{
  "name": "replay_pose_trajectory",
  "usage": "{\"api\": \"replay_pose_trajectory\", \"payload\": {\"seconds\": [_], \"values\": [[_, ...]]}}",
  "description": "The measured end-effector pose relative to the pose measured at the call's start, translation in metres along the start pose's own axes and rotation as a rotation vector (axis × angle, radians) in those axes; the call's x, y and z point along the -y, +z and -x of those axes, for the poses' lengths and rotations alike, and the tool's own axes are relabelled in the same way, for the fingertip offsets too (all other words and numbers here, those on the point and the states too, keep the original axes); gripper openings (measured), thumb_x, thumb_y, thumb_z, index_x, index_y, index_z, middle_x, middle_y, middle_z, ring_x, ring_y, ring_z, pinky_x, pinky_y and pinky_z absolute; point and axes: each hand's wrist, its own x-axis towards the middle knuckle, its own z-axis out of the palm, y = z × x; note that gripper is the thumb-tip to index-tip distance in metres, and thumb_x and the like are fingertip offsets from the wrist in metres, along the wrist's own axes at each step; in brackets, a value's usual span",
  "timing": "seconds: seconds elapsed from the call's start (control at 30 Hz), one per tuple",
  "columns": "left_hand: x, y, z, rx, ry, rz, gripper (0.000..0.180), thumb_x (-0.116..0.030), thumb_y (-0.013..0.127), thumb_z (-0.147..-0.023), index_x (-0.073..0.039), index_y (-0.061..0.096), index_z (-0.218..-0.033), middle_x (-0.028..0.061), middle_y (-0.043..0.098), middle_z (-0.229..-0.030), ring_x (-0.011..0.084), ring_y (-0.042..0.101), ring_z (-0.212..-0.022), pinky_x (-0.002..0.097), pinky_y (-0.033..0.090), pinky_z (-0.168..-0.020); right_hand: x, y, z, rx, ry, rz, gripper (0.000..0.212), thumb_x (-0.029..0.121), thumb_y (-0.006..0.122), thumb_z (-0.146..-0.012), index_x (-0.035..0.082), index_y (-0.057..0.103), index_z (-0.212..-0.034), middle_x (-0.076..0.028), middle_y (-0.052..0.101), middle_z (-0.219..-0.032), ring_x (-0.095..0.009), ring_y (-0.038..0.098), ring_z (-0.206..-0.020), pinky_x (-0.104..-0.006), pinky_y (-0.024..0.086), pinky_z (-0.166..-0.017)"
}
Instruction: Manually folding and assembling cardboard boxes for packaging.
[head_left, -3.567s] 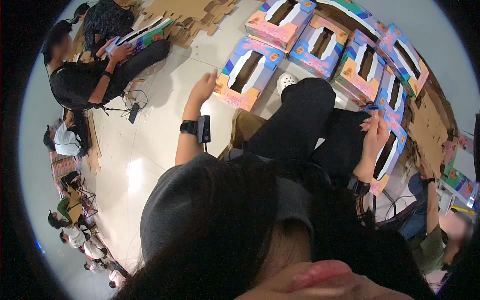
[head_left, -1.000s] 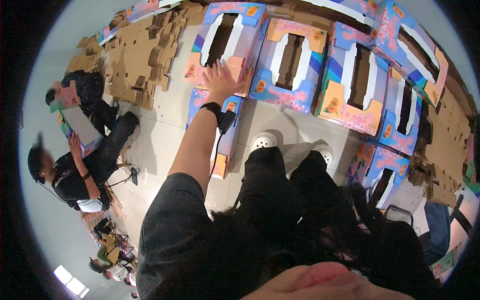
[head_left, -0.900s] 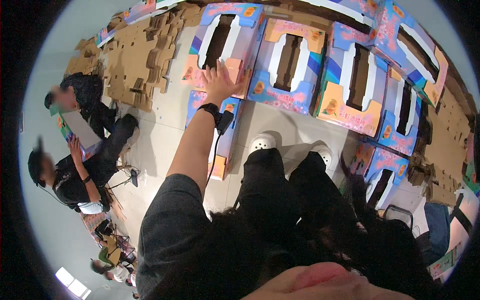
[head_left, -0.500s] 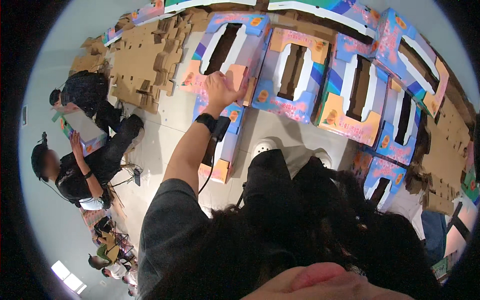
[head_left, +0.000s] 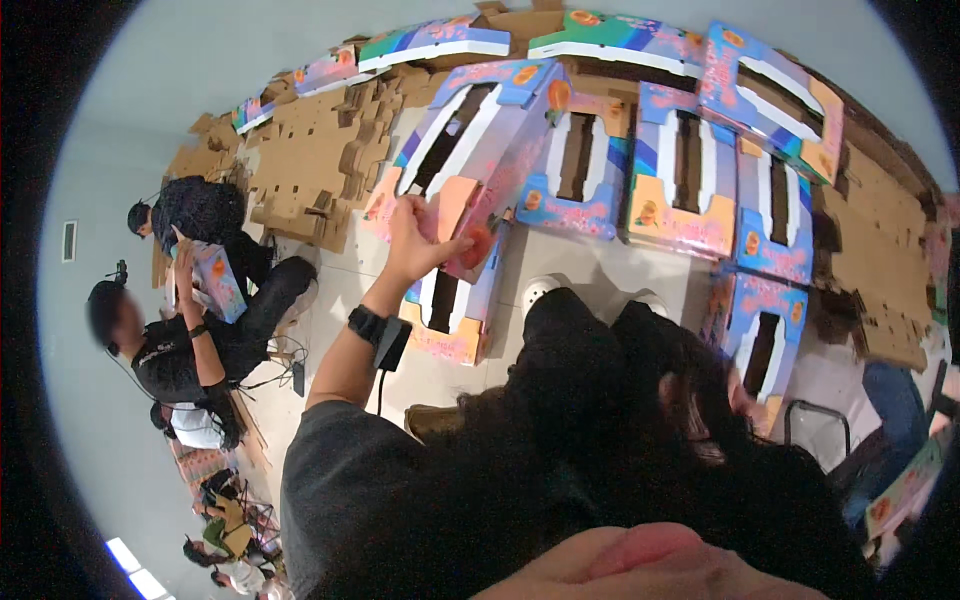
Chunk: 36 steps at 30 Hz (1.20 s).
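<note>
My left hand (head_left: 412, 245) grips the near end of a long pink and blue printed cardboard box (head_left: 508, 145), thumb on its side and fingers at the slotted top. This box is tilted and rests above a second printed box (head_left: 445, 345) on the floor. To the right, by a printed box with a dark slot (head_left: 735, 310), a patch of skin of my right hand (head_left: 742, 398) shows past dark hair. Its fingers are hidden, so its grip cannot be made out.
More slotted printed boxes (head_left: 685, 225) stand in a row ahead, one box (head_left: 770, 100) stacked on top at the right. Flat brown cardboard (head_left: 320, 170) lies left, more (head_left: 885, 270) right. A seated person (head_left: 170, 345) handles a box at left. A stool frame (head_left: 820, 410) stands right.
The box in my left hand has tipped, showing more of its long side. My view has shifted. The person at left has turned their box.
</note>
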Motion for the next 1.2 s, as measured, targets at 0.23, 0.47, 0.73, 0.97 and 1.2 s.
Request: {"api": "replay_pose_trajectory", "payload": {"seconds": [0.23,0.47,0.73,0.97,1.2], "values": [[-0.094,-0.039,0.089,-0.05,0.281,-0.111,0.073,-0.024,0.086,-0.052,-0.004,0.036,-0.101,0.0041,0.035,-0.094,0.0168,0.039,-0.088,0.0296,0.038,-0.08,-0.018,0.004,0.026,-0.181,-0.284,-0.615,0.02,0.025,0.05,-0.089,0.006,0.055,-0.087,0.0,0.034,-0.061,-0.018,0.04,-0.059,-0.0277,0.04,-0.056],[-0.174,-0.071,0.188,-0.204,0.731,0.006,0.065,-0.025,0.083,-0.051,-0.005,0.038,-0.093,0.0155,0.043,-0.104,0.0286,0.043,-0.1,0.0387,0.035,-0.087,-0.002,0.064,0.074,-0.104,-0.253,-0.115,0.039,0.038,0.047,-0.09,0.01,0.048,-0.116,-0.007,0.054,-0.104,-0.023,0.053,-0.098,-0.0355,0.042,-0.083],[-0.225,-0.069,0.258,-0.357,1.004,0.002,0.061,-0.03,0.08,-0.05,-0.009,0.043,-0.094,0.0191,0.045,-0.109,0.0399,0.043,-0.11,0.0507,0.032,-0.092,0.006,0.146,0.111,0.097,-0.402,0.295,0.075,0.041,0.061,-0.082,0.013,0.024,-0.14,-0.01,0.038,-0.135,-0.024,0.039,-0.124,-0.0418,0.033,-0.1],[-0.189,0.005,0.264,-0.361,1.084,0.008,0.073,-0.042,0.079,-0.06,-0.011,0.041,-0.114,0.0201,0.036,-0.131,0.0412,0.033,-0.124,0.0521,0.024,-0.101,0.004,0.126,0.118,-0.207,-0.515,0.497,0.068,0.011,0.077,-0.067,0.0,0.041,-0.124,-0.009,0.051,-0.115,-0.022,0.049,-0.109,-0.0354,0.041,-0.093],[-0.17,-0.027,0.279,-0.628,0.937,0.086,0.098,-0.046,0.082,-0.056,-0.009,0.029,-0.13,0.0253,0.026,-0.135,0.0415,0.027,-0.127,0.0553,0.022,-0.102,-0.014,0.095,0.131,-0.18,-0.648,0.851,0.074,0.017,0.084,-0.061,0.001,0.044,-0.122,-0.009,0.054,-0.113,-0.02,0.053,-0.104,-0.0358,0.044,-0.09]]}}
